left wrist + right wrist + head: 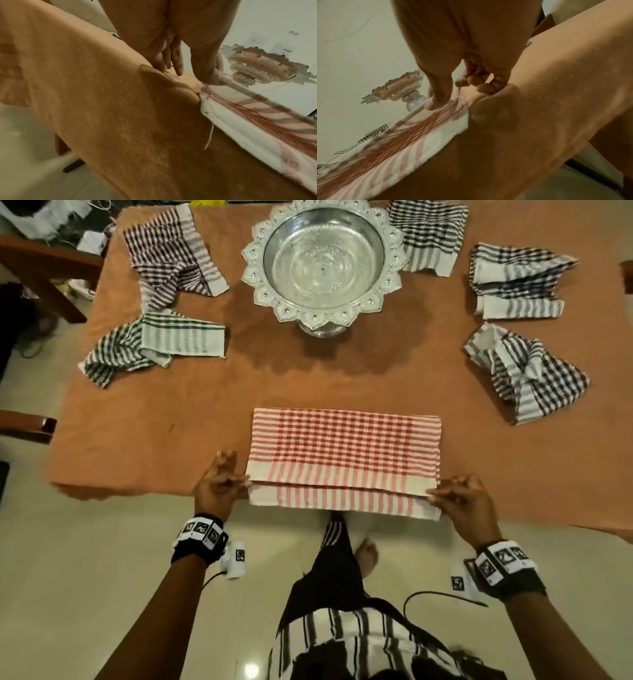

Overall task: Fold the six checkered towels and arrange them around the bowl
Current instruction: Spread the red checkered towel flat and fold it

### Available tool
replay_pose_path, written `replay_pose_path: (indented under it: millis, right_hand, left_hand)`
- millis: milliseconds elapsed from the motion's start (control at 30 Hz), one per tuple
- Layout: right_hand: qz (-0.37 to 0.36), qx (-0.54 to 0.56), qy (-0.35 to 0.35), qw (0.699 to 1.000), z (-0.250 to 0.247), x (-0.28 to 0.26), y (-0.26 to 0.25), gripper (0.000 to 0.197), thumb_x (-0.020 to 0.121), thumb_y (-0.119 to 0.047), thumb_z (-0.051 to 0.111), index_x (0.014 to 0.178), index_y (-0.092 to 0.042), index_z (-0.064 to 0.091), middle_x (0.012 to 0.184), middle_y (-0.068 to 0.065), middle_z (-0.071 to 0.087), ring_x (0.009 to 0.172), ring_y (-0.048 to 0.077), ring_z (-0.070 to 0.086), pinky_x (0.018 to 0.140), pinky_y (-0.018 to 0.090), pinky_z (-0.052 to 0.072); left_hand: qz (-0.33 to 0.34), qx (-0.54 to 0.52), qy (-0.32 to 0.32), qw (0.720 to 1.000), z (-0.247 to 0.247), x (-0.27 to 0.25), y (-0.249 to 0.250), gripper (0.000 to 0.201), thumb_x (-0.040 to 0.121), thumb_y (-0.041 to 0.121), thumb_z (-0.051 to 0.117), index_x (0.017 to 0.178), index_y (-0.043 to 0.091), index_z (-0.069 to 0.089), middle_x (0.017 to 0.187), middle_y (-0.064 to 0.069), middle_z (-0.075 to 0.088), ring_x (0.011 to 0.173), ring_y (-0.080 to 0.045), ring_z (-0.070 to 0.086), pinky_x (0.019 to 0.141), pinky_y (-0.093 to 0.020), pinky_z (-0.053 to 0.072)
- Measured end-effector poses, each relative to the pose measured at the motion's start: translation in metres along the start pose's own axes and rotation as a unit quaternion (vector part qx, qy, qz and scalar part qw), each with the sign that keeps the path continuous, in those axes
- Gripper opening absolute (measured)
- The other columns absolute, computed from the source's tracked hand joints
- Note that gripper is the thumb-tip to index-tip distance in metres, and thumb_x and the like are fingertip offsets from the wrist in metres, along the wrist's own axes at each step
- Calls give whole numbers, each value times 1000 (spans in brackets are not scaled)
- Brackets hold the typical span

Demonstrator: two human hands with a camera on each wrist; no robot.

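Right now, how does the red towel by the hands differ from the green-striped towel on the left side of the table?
The red towel lies flat in a neat rectangle at the near table edge; the green-striped towel lies crumpled, one end bunched. The left hand and right hand pinch the red towel's near corners; nothing touches the green-striped towel. The red one sits in front of the silver bowl, the green one to the bowl's left. Both are checkered with white striped borders.
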State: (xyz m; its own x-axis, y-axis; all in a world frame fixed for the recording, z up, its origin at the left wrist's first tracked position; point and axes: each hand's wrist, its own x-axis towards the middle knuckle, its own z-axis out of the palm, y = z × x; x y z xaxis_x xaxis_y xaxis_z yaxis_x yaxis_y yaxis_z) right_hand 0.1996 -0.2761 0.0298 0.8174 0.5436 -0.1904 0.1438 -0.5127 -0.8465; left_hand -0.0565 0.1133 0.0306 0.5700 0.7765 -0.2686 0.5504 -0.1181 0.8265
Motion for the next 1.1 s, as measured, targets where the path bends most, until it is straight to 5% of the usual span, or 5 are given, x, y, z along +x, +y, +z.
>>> replay_pose_path:
  millis: [267,400,767,967,1100]
  right_hand:
    - [-12,-43,-63,997,-13,-8,11,25,71,4,80,90,-11,76,97,14,52,87,18,54,77,9,49]
    - [-17,-35,-82,996,-20,-13,14,36,71,3,81,81,-32,78,96,12,55,87,-5,53,77,6,45]
    - [-13,-47,-127,991,-22,-12,25,55,69,6,81,88,-46,74,95,6,56,90,1,56,78,6,45]
    - [9,-83,-150,985,-29,-13,1,51,65,-5,88,105,-33,72,109,10,55,99,-7,52,86,5,42]
    - [-58,-252,-21,966,-18,-13,-32,41,82,-43,75,121,-31,66,119,2,61,112,18,51,94,42,44]
  left_hand:
    - [102,121,-92,983,-16,3,-25,18,64,-4,83,77,6,76,144,-12,47,143,-26,33,104,-2,25]
    - [100,119,-125,980,-19,2,-20,32,66,1,84,74,29,71,151,-5,39,148,-19,20,107,-1,19]
    - [89,114,-187,972,-23,-3,-9,23,64,-3,84,80,13,78,158,2,22,149,-11,0,95,10,18]
    - [110,183,-196,957,-29,1,-14,56,64,15,89,111,37,69,162,5,12,150,-9,-6,121,-48,15]
    - [200,183,-160,949,-11,-19,12,81,73,33,81,145,28,43,161,3,19,151,-18,0,119,-50,17]
